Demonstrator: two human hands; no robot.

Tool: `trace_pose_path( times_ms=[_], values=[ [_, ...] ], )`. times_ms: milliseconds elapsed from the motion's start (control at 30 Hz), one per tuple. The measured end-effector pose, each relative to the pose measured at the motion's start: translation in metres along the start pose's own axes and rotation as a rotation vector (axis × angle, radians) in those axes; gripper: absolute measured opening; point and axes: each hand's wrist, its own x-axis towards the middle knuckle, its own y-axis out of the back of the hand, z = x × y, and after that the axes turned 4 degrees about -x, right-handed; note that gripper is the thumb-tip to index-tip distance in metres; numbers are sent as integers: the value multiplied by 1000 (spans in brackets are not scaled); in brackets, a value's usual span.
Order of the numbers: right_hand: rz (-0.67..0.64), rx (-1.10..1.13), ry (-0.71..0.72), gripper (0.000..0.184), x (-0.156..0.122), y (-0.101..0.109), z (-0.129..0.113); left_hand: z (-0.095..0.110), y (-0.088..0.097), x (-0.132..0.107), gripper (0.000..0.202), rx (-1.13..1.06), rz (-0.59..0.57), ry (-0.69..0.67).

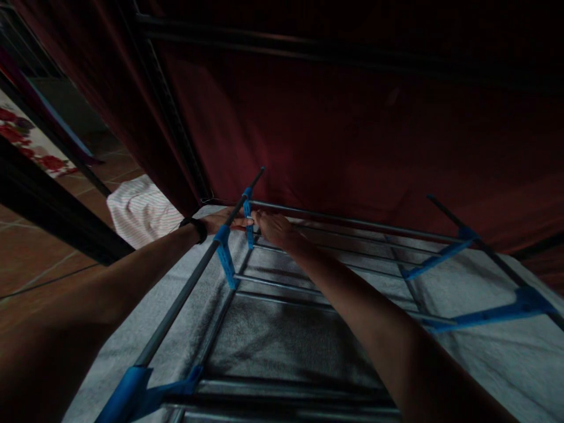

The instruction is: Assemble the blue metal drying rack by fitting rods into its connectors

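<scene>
A metal rack [308, 294] with grey rods and blue plastic joints lies on a grey cloth [484, 294]. Both my arms reach forward to its far left corner. My left hand [222, 221], with a dark band on the wrist, rests at the long grey side pole [185, 294], its fingers partly hidden behind the pole. My right hand [273, 227] is closed in a pinch on the small blue joint [249, 226] where the far crossbar meets the pole. The picture is dark.
A dark red curtain [352, 129] hangs right behind the rack. A white striped cloth [141, 211] lies on the brown tiled floor [44, 258] at the left. Dark bars [53, 205] and a flowered fabric [26, 135] stand at the far left.
</scene>
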Motion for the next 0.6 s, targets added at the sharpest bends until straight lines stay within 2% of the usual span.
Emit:
trace_pose_path(
  times_ms=[100, 233, 433, 600],
  values=[
    [0, 20, -2, 32, 1, -1, 0, -5, 2, -1, 64, -77, -47, 54],
    [-22, -5, -41, 33, 5, 0, -1, -8, 3, 0, 60, -105, 13, 38],
    [-59, -3, -47, 34, 11, -4, 1, -2, -3, 0, 57, -72, 23, 20],
    [-7, 6, -45, 34, 9, -7, 2, -3, -1, 0, 59, -19, 51, 47]
  ],
)
